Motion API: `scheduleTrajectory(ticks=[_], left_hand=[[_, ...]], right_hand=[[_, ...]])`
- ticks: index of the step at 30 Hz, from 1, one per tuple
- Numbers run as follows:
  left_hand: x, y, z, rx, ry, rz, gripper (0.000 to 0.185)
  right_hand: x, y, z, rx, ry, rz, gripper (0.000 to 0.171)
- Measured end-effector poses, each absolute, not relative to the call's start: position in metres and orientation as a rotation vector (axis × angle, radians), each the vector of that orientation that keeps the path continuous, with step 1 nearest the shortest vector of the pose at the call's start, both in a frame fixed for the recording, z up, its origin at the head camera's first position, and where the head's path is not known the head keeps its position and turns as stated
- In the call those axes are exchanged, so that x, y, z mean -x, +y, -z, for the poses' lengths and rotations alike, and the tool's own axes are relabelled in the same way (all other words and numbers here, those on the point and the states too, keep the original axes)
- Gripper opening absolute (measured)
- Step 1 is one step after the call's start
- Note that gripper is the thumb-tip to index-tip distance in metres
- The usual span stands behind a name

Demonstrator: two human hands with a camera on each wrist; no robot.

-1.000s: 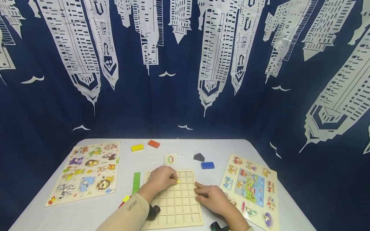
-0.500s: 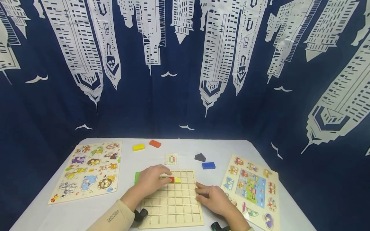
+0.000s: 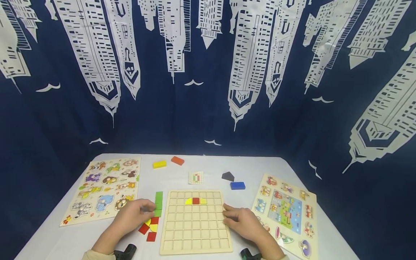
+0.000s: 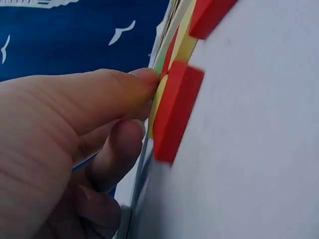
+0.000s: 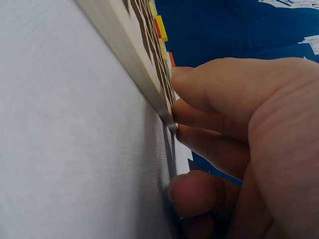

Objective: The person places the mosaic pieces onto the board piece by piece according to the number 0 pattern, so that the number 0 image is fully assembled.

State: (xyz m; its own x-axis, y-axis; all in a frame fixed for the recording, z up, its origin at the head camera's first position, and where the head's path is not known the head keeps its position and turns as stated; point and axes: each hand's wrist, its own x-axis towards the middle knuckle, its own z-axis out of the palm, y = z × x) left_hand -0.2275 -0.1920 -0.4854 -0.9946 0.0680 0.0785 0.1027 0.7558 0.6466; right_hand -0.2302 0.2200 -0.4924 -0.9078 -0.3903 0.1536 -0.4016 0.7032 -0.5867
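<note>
three tiles (image 3: 195, 200) sit at the board's (image 3: 195, 231) top middle — most squares bare. left hand (image 3: 131, 216) touches loose tiles (image 3: 150, 226), grip unclear — right hand (image 3: 242, 224) holds the board.

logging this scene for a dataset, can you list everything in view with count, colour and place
grid board: 1, pale wood, table centre near the person
board pieces: 3, red between two yellow, second row of the grid board
loose pieces: a small cluster, red and yellow, left of the grid board
green strip: 1, green, along the grid board's left edge
pattern card: 1, white with coloured squares, behind the grid board
yellow block: 1, far left-centre
orange block: 1, beside the yellow block
dark block: 1, dark grey, far right-centre
blue block: 1, in front of the dark block
animal puzzle: 1, multicolour, table left
vehicle puzzle: 1, multicolour, table right
table: 1, white
backdrop: 1, navy with white skyscrapers
left hand: fingers at the loose pieces
right hand: fingers on the grid board's right edge
</note>
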Motion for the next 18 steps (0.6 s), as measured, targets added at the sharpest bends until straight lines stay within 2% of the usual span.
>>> scheduleTrajectory(ticks=[8, 18], left_hand=[[0.229, -0.180, 0.491, 0.198, -2.880, 0.809, 0.018], [0.229, -0.171, 0.487, 0.146, -2.897, 0.683, 0.017]], right_hand=[[0.230, 0.220, 0.491, -0.693, -2.873, -1.004, 0.029], [0.229, 0.220, 0.489, -0.670, -2.888, -1.011, 0.028]])
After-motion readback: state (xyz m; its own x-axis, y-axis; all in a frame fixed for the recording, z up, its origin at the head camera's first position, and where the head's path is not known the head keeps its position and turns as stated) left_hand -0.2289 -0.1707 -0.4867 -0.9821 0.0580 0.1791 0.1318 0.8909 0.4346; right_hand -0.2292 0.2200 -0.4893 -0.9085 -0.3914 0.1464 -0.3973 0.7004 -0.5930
